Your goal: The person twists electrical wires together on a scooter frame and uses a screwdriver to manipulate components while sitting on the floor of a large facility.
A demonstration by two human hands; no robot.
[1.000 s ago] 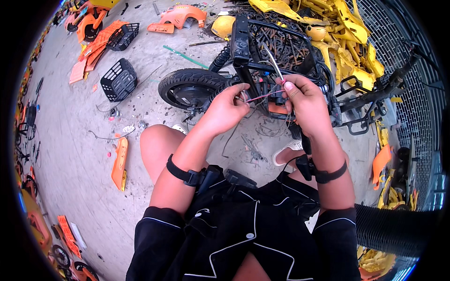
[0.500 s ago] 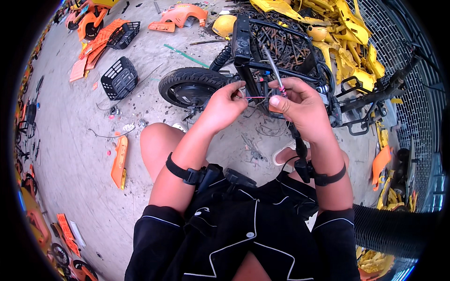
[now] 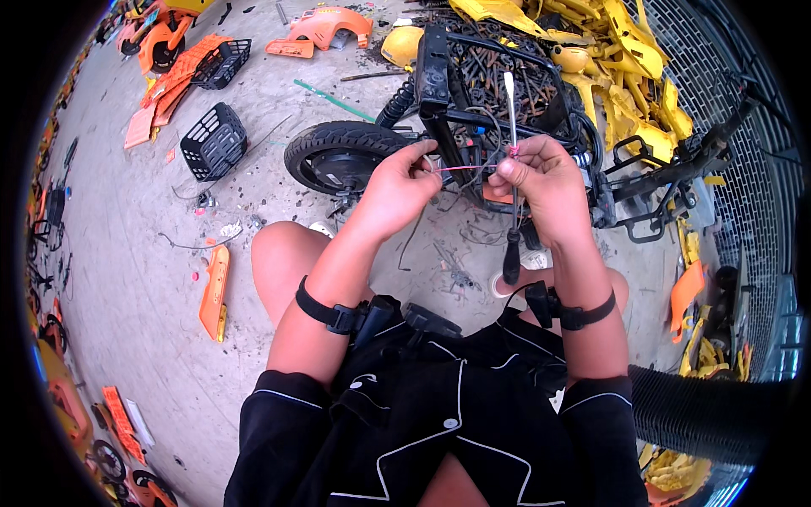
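My left hand [image 3: 404, 188] is closed in a pinch on a thin pink wire [image 3: 460, 168]. The wire runs across to my right hand [image 3: 545, 182], whose fingers grip a long screwdriver [image 3: 510, 114] by the shaft. Its flat metal end points away from me; the black handle [image 3: 512, 258] hangs toward me. Pink shows around the shaft at my fingers, perhaps wire turns, too small to be sure. A thin dark wire [image 3: 412, 237] trails below my left hand. Just beyond both hands stands a black vehicle frame [image 3: 435, 80] with a rear wheel [image 3: 338, 156].
Metal rods and bolts [image 3: 507, 84] lie heaped behind the frame, with yellow plastic panels [image 3: 625, 68] at the far right. A black basket [image 3: 215, 142] and an orange panel [image 3: 216, 291] lie on the floor at left. A ribbed black hose [image 3: 701, 414] is beside my right arm.
The screwdriver has swung from slanted to nearly straight, its handle moving left out from under my right forearm. My right hand has turned slightly; the left stays on the pink wire.
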